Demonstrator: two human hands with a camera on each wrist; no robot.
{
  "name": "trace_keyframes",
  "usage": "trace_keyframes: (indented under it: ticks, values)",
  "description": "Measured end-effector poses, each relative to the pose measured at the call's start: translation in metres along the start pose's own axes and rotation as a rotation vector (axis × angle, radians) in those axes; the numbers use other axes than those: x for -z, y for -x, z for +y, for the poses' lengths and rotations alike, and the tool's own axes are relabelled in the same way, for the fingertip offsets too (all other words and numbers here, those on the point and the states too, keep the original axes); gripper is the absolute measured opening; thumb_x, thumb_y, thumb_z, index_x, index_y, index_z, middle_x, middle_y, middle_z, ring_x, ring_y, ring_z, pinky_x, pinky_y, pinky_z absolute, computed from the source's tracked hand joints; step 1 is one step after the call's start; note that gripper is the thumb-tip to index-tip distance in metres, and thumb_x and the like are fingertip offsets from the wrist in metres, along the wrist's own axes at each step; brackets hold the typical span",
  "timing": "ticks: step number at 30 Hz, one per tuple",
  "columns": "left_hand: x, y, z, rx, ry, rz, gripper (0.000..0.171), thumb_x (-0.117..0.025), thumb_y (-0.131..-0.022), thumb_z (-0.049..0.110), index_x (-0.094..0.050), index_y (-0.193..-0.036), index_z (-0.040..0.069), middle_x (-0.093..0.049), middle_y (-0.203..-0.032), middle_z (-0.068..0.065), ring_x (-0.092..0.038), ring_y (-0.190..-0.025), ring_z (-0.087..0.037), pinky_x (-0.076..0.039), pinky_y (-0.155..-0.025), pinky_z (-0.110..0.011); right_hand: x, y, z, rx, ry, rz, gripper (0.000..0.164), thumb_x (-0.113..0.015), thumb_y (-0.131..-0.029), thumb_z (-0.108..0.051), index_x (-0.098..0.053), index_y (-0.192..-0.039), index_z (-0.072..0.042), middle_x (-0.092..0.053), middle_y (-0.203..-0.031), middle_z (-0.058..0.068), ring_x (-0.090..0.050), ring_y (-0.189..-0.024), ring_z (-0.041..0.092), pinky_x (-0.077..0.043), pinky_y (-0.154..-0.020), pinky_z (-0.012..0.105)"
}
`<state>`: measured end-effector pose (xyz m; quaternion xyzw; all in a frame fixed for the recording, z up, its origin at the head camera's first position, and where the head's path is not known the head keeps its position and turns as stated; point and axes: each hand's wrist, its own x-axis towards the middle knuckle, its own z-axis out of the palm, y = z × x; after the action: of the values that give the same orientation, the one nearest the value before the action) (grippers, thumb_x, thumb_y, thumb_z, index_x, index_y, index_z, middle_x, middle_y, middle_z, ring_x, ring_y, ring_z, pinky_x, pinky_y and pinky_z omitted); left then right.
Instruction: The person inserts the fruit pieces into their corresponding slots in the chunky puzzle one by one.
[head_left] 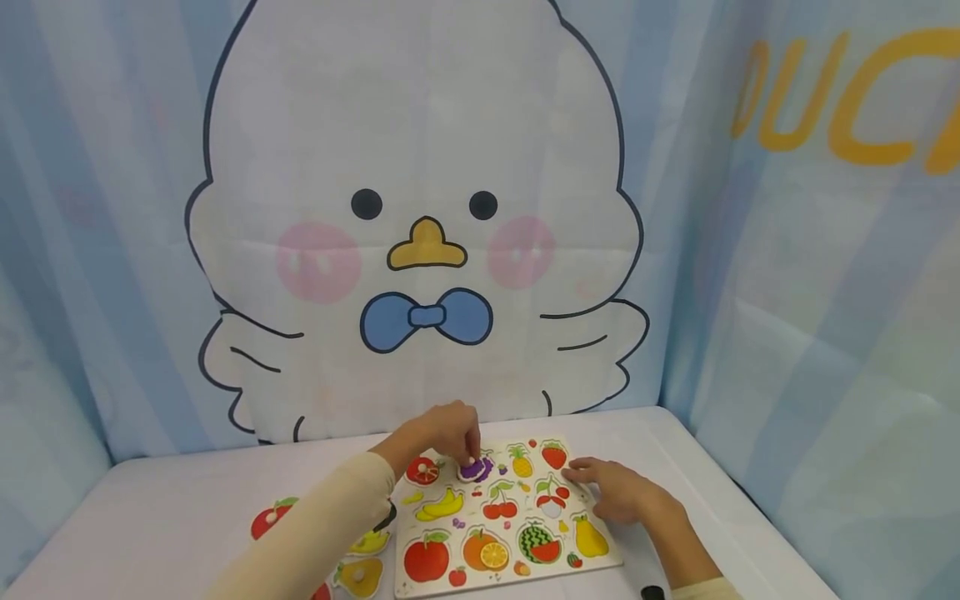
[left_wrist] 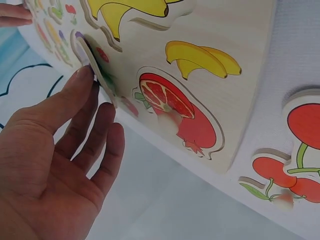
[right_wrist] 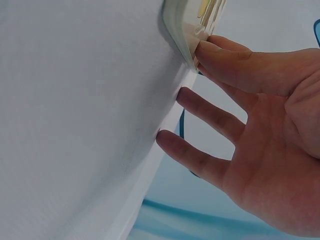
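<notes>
Step in hand, as I read it: seating the grape piece (head_left: 471,472) in the fruit board (head_left: 408,588). Piece is over the board's far-left part, tilted, not flat in a slot; purple grape print (head_left: 489,467) shows just beside it.

Left hand (head_left: 453,429): thumb and fingertip pinched on the piece, nearly closed, remaining fingers loosely bent and clear. Right hand (head_left: 621,490): fingers fairly straight and spread, thumb and forefinger at the board's right edge, probably steadying it; can't tell if they actually pinch it.

Pomegranate piece (head_left: 422,471), knob up, sits in the board's far-left corner. Pear piece (head_left: 360,577) and banana piece (head_left: 371,543) lie loose on the desk (head_left: 150,525), left of the board.

Next move probably calls for lining up the outline, levelling the piece, then pressing down. Main risk: edge catching on the slot rim. Keep the board braced.
</notes>
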<state>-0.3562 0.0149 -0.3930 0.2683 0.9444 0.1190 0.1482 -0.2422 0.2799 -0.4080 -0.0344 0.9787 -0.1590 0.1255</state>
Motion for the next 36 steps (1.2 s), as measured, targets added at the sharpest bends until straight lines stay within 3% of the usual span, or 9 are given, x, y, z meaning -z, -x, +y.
trace_keyframes:
  ticks: [17, 29, 36]
  values:
    - [-0.001, -0.003, 0.011, -0.009, -0.007, -0.009, 0.009, -0.080, -0.078, 0.019, -0.072, -0.075, 0.023, -0.063, -0.074, 0.007, -0.059, -0.072, -0.015, -0.052, -0.071, -0.025, 0.001, -0.001, 0.001, 0.017, -0.008, 0.000, 0.063, -0.069, -0.077, 0.006, -0.060, -0.131, -0.025, -0.048, -0.143, 0.001, -0.040, -0.131, 0.038, -0.034, -0.101, 0.062]
    - [-0.002, -0.002, 0.017, 0.042, 0.020, -0.007, 0.011, -0.080, -0.077, 0.013, -0.074, -0.075, 0.022, -0.063, -0.074, 0.005, -0.060, -0.071, -0.017, -0.054, -0.065, -0.027, 0.000, 0.000, -0.003, 0.002, -0.009, -0.009, 0.062, -0.069, -0.077, 0.005, -0.060, -0.131, -0.024, -0.050, -0.141, 0.002, -0.043, -0.128, 0.036, -0.036, -0.100, 0.061]
    - [-0.007, -0.007, 0.013, -0.011, -0.025, 0.011, 0.008, -0.079, -0.079, 0.017, -0.073, -0.079, 0.023, -0.062, -0.075, 0.008, -0.058, -0.072, -0.015, -0.053, -0.070, -0.026, 0.002, 0.002, -0.003, -0.004, -0.008, -0.002, 0.062, -0.069, -0.078, 0.005, -0.060, -0.131, -0.025, -0.049, -0.142, 0.002, -0.043, -0.129, 0.037, -0.036, -0.100, 0.061]
